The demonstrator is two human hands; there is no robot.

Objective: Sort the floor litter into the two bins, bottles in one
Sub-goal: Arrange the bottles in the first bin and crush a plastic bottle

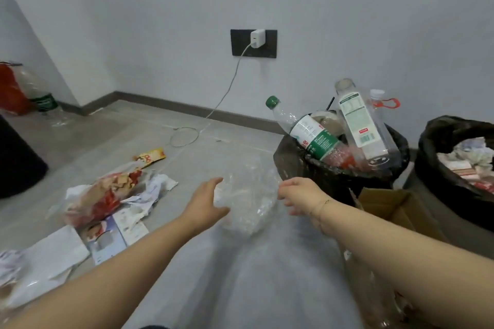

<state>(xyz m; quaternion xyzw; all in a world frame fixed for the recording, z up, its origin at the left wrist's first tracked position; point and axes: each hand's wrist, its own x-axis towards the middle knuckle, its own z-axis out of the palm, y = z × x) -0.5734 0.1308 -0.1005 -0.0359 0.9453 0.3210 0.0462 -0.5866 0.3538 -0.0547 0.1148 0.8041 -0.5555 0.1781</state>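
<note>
A crumpled clear plastic item (pixel 248 195), blurred, hangs above the floor between my hands; I cannot tell whether it is a bottle or a wrapper. My left hand (pixel 204 201) holds its left side with the thumb underneath. My right hand (pixel 299 193) grips its right edge with curled fingers. Just to the right stands a black-bagged bin (pixel 291 165) with several plastic bottles (pixel 318 139) sticking out. A second black-bagged bin (pixel 438 168) at far right holds paper and wrappers. Loose litter lies at left: a red snack bag (pixel 104 195), crumpled paper (pixel 155 189) and flat leaflets (pixel 115 238).
An open cardboard box (pixel 395 211) sits in front of the two bins. A white charger (pixel 257 38) hangs in a wall socket, its cable looping on the floor. A dark round object (pixel 16 163) stands at left, with a clear bottle (pixel 42 99) and red bag behind.
</note>
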